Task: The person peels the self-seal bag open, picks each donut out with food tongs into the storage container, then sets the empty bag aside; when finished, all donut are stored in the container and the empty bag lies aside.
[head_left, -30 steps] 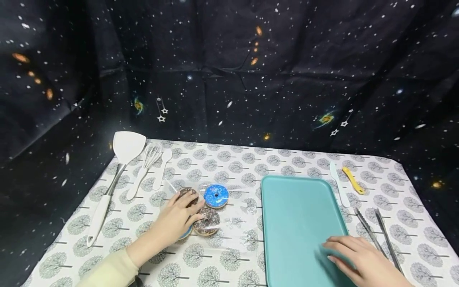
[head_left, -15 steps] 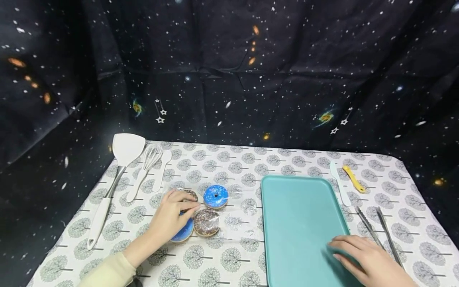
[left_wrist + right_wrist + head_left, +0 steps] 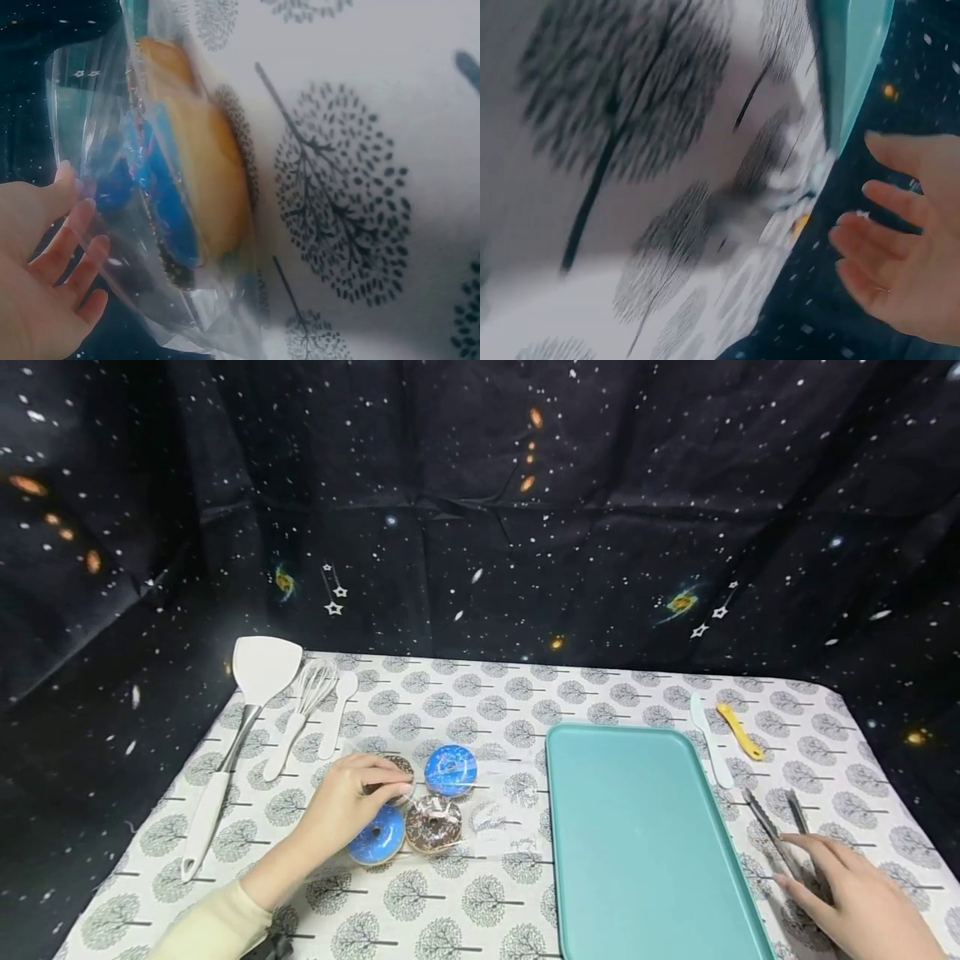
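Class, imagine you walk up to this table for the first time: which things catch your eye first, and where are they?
The teal tray dominates the table's right half. Left of it, four doughnuts in clear wrap, two blue and two chocolate, sit under the left hand. At the far right, the right hand touches metal tongs.

Table (image 3: 525, 693): tray (image 3: 637, 827), doughnuts (image 3: 420, 802) (bagged, apparently), utensils (image 3: 285, 710).
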### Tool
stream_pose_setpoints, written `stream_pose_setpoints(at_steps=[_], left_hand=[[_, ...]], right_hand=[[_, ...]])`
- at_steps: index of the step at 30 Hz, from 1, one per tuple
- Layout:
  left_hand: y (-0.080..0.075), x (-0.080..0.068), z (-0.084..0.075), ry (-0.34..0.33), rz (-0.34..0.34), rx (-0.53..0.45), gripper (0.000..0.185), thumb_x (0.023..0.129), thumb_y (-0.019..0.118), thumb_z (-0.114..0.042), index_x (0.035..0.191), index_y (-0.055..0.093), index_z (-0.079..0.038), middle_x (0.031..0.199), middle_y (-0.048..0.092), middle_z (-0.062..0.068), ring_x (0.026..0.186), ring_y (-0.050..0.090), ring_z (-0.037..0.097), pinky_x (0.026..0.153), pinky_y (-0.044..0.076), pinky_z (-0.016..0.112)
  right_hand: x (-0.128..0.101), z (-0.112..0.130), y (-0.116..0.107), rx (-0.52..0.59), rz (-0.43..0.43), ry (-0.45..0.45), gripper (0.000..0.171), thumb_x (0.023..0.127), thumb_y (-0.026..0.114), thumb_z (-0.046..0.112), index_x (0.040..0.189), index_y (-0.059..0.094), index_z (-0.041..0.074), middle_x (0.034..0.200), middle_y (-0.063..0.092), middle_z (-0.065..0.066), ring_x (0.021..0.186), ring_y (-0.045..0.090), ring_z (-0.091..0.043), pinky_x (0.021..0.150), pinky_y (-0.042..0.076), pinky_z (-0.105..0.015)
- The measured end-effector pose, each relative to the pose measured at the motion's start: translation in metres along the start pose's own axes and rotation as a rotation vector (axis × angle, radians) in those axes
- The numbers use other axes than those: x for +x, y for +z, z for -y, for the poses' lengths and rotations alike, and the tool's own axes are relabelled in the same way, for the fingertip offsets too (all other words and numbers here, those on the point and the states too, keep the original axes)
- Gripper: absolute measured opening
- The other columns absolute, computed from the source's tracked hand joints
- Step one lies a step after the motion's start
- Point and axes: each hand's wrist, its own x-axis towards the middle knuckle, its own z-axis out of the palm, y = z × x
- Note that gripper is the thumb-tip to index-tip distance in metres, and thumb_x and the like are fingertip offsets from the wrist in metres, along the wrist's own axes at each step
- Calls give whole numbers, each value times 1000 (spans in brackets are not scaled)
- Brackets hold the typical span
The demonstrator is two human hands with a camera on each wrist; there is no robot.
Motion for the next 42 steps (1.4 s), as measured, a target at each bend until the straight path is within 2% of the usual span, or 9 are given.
stream_pose_setpoints(at_steps=[3,7,11,14,22,29,32,37,42], left_hand=[[-1,0,-1,-17,14,-19,12,77,76,-18,90,75,-17,93,70,-3,91,61,15,85,52,39],[-4,2,-3,-28,25,-38,12,79,74,-19,90,74,-17,94,70,-3,93,61,16,86,52,40],[-6,3,-4,-32,27,-38,12,79,74,-19,90,74,-16,94,70,-3,94,60,17,88,51,42],[-9,4,-5,-33,28,-28,13,78,75,-19,91,75,-15,94,70,-1,95,61,19,89,51,44],[-10,6,-6,1,46,-1,14,79,74,-20,92,74,-15,96,70,0,97,61,20,91,49,45],[-10,6,-6,28,44,27,14,81,73,-21,93,74,-15,98,70,3,100,61,21,93,48,46],[-9,5,-6,17,55,36,15,82,72,-23,94,74,-15,101,70,4,102,61,22,95,47,48],[-10,8,-5,13,69,36,16,83,71,-23,96,74,-15,103,70,6,104,61,25,97,45,50],[-9,9,-4,11,80,27,15,82,72,-23,95,74,-16,101,71,4,102,62,24,95,48,48]], right_hand=[[0,-22,13,-15,74,87,99,77,51,74,130,40,-9,116,40,-37,100,41,-59,76,38,-71],[-5,-37,29,-55,158,234,120,71,47,82,132,27,-20,118,32,-44,103,35,-63,82,34,-73],[-4,-43,35,-96,283,336,124,70,43,84,127,30,-24,117,33,-46,106,36,-61,88,36,-69],[-1,-43,35,-108,285,341,117,71,43,83,120,42,-22,113,39,-42,104,40,-57,87,39,-66],[-1,-44,33,-23,181,271,98,77,52,72,110,51,-21,98,46,-35,90,48,-50,80,44,-62],[8,-43,29,21,118,166,55,90,61,30,102,47,-22,88,50,-34,83,51,-51,71,46,-59],[11,-41,23,72,95,155,50,94,56,22,107,38,-24,88,49,-37,85,52,-53,69,46,-58],[19,-31,1,128,62,91,58,100,41,31,120,29,-23,96,50,-40,86,54,-52,63,46,-54],[30,-2,-22,143,28,-59,63,98,40,45,128,38,-11,110,55,-35,87,59,-47,59,49,-52]])
